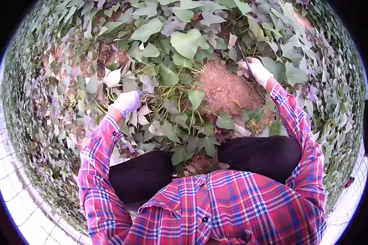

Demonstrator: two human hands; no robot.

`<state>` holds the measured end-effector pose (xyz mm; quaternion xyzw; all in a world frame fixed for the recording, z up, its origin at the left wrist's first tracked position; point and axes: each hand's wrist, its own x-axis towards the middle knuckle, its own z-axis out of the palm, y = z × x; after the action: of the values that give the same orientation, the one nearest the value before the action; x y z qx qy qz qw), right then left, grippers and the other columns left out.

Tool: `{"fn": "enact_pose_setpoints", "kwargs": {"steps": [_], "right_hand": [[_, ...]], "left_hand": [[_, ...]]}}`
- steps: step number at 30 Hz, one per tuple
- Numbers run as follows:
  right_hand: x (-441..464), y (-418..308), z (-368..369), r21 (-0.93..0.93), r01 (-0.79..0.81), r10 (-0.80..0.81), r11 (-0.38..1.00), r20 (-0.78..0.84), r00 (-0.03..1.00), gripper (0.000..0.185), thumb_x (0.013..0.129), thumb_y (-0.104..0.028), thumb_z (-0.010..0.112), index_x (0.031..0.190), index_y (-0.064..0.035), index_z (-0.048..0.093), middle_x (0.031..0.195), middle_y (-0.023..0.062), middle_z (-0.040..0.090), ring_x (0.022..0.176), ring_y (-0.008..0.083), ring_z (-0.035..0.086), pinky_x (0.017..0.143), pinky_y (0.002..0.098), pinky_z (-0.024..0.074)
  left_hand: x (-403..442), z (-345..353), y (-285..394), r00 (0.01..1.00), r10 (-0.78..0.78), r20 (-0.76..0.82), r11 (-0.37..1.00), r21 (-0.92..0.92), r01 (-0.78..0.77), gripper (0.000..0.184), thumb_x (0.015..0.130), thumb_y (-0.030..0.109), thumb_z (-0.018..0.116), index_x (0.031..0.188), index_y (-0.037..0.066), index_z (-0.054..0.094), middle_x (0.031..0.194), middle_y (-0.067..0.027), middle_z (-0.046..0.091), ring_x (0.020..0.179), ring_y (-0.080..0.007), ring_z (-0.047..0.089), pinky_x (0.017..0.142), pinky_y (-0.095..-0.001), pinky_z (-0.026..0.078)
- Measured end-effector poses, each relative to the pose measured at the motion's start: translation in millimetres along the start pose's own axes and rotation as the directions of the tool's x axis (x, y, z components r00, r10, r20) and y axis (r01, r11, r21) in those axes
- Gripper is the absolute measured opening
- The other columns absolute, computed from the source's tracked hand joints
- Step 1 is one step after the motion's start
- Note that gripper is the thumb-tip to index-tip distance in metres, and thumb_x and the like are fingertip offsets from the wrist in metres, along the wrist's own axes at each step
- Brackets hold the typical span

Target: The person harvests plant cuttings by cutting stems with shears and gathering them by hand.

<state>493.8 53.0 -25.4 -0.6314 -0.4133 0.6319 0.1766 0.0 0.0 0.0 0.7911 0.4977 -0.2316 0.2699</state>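
My left hand point(128, 102), in a white glove, is closed around a bunch of vine stems point(151, 99) at left of centre. Broad green leaves point(186, 44) spread from those stems across the middle. My right hand point(255, 69), also white-gloved, is at upper right with its fingers curled round a thin black hose point(244, 57). The hose runs slantwise past the fingers and down over the soil; its upper end goes in among leaves. Between my hands lies a patch of bare reddish soil point(223, 87), nearer my right hand.
Dense leafy vines point(41, 106) surround me on every side, some leaves turned pale side up. My bent knees, in dark trousers point(259, 157), frame the near plants. A wire mesh fence point(18, 200) curves along the lower left edge, and more mesh shows at lower right.
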Motion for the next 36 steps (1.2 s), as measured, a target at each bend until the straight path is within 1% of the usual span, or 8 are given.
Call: {"fn": "enact_pose_setpoints", "kwargs": {"steps": [8, 12, 14, 19, 21, 23, 29, 36], "right_hand": [[-82, -11, 56, 0.201, -0.051, 0.014, 0.978, 0.182, 0.983, 0.053, 0.088, -0.048, 0.056, 0.097, 0.0043, 0.054, 0.079, 0.0146, 0.063, 0.062, 0.0143, 0.064, 0.048, 0.0212, 0.0438], [-99, 1, 68, 0.100, 0.027, -0.049, 0.995, 0.215, 0.975, 0.056, 0.086, -0.051, 0.058, 0.094, 0.0046, 0.055, 0.080, 0.0135, 0.063, 0.060, 0.0150, 0.062, 0.047, 0.0227, 0.0428], [-99, 18, 68, 0.000, -0.014, 0.013, 1.000, 0.218, 0.976, 0.060, 0.084, -0.054, 0.059, 0.096, 0.0044, 0.058, 0.078, 0.0120, 0.063, 0.057, 0.0147, 0.062, 0.045, 0.0231, 0.0410], [-112, 45, 76, -0.208, -0.056, 0.080, 0.976, 0.107, 0.991, 0.055, 0.083, -0.052, 0.060, 0.095, 0.0015, 0.061, 0.065, 0.0099, 0.060, 0.053, 0.0130, 0.059, 0.046, 0.0261, 0.0396], [-116, 48, 82, -0.483, 0.064, 0.000, 0.874, 0.130, 0.991, 0.059, 0.081, -0.057, 0.058, 0.090, 0.0020, 0.063, 0.066, 0.0155, 0.061, 0.061, 0.0230, 0.061, 0.057, 0.0347, 0.0440], [-111, 59, 93, -0.586, 0.146, -0.049, 0.797, 0.177, 0.983, 0.060, 0.081, -0.057, 0.055, 0.087, 0.0023, 0.063, 0.073, 0.0211, 0.061, 0.072, 0.0335, 0.061, 0.069, 0.0397, 0.0453], [-101, 61, 114, -0.763, 0.224, -0.146, 0.606, 0.170, 0.975, 0.046, 0.081, -0.043, 0.056, 0.094, 0.0010, 0.061, 0.085, 0.0216, 0.064, 0.083, 0.0375, 0.062, 0.078, 0.0430, 0.0486], [-103, 70, 120, -0.712, 0.150, -0.116, 0.686, 0.096, 0.989, 0.045, 0.079, -0.041, 0.060, 0.093, 0.0010, 0.060, 0.084, 0.0226, 0.063, 0.083, 0.0380, 0.062, 0.076, 0.0451, 0.0484]], "left_hand": [[-65, -97, 96, 0.918, -0.015, -0.396, 0.993, -0.116, -0.034, 0.033, 0.074, 0.014, 0.061, 0.106, 0.007, 0.062, 0.088, -0.0164, 0.065, 0.084, -0.0323, 0.063, 0.075, -0.0384, 0.049], [-36, -94, 183, 0.682, 0.467, -0.562, 0.854, 0.087, -0.513, 0.032, 0.073, 0.007, 0.054, 0.102, 0.010, 0.065, 0.087, -0.0136, 0.063, 0.079, -0.0310, 0.062, 0.073, -0.0401, 0.050], [-2, -63, 217, 0.688, 0.560, -0.462, 0.828, 0.280, -0.486, 0.026, 0.078, 0.011, 0.052, 0.099, 0.014, 0.067, 0.079, -0.0090, 0.062, 0.076, -0.0261, 0.063, 0.068, -0.0366, 0.051], [51, 37, 145, 0.965, 0.063, -0.254, 0.889, 0.453, 0.061, 0.019, 0.081, 0.015, 0.055, 0.094, 0.009, 0.068, 0.080, -0.0106, 0.067, 0.076, -0.0266, 0.066, 0.062, -0.0385, 0.053], [14, 45, 127, 0.990, -0.044, -0.130, 0.972, 0.225, 0.073, 0.033, 0.089, 0.013, 0.046, 0.117, 0.021, 0.061, 0.121, -0.0119, 0.056, 0.102, -0.0292, 0.060, 0.081, -0.0403, 0.051], [2, 56, 126, 0.985, -0.007, -0.172, 0.981, 0.191, 0.040, 0.039, 0.090, 0.013, 0.043, 0.124, 0.028, 0.055, 0.133, -0.0084, 0.048, 0.108, -0.0298, 0.056, 0.087, -0.0401, 0.048], [9, 40, 132, 0.978, -0.038, -0.207, 0.992, 0.114, 0.062, 0.044, 0.081, 0.004, 0.049, 0.118, 0.025, 0.060, 0.129, -0.0095, 0.051, 0.107, -0.0281, 0.057, 0.088, -0.0381, 0.048], [20, -4, 141, 0.956, -0.111, -0.273, 0.994, -0.025, 0.108, 0.037, 0.078, 0.009, 0.050, 0.110, 0.018, 0.064, 0.099, -0.0122, 0.066, 0.089, -0.0285, 0.063, 0.078, -0.0379, 0.050]]}}
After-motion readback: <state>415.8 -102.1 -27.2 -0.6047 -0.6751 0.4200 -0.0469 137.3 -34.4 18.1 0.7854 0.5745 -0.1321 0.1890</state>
